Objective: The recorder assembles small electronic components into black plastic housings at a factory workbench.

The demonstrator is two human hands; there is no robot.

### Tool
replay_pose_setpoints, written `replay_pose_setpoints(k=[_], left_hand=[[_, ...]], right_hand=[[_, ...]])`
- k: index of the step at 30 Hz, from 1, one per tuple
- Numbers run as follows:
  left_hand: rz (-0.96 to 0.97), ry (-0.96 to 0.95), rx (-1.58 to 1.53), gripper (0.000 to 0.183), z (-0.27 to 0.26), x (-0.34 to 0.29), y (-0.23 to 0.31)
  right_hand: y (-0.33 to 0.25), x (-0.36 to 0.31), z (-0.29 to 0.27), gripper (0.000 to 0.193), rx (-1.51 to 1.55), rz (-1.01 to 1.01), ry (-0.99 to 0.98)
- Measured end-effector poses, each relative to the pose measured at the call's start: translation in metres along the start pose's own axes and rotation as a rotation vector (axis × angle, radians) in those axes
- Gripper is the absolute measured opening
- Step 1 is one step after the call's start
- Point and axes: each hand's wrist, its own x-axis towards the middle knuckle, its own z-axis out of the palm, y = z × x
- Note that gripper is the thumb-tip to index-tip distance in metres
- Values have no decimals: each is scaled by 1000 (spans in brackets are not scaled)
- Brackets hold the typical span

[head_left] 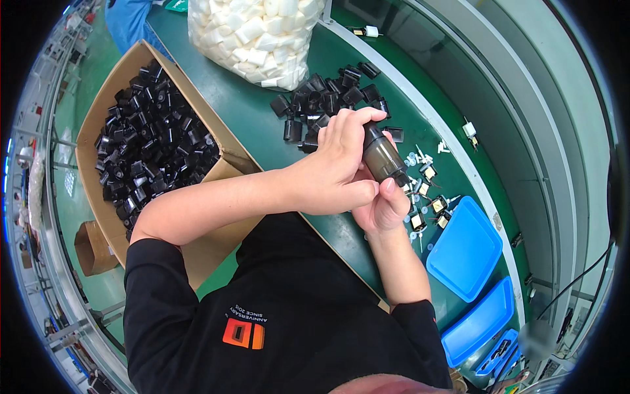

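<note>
Over the green table [275, 141], both hands are closed around a dark, see-through cylinder [384, 159] with a black upper end and a narrower black tip. My left hand [331, 161] wraps it from the left, fingers over the upper end. My right hand [387, 209] grips it from below, with the thumb by the lower tip; its other fingers are mostly hidden behind the cylinder. Just beyond the hands lies a loose pile of black cup-shaped pieces [328, 95]. Right of the hands are scattered small parts [430, 172], some clear, some white, some black and cream.
An open cardboard box [226, 141] full of black pieces stands at the left. A clear bag of white pieces [256, 39] sits at the table's far end. Blue trays [464, 249] line the right side, by the table's pale raised edge [420, 98].
</note>
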Motion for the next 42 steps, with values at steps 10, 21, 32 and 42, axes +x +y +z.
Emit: replay_pose_setpoints(k=[10, 21, 32, 42], left_hand=[[24, 40, 44, 84, 1, 0, -5], [25, 110, -43, 53, -2, 3, 2], [116, 98, 257, 60, -71, 0, 21], [-364, 460, 794, 29, -192, -163, -74]], right_hand=[[1, 8, -6, 70, 14, -12, -11], [-16, 18, -17, 64, 301, 58, -27], [-246, 14, -161, 46, -1965, -703, 758], [-288, -9, -255, 44, -2331, 93, 1383]])
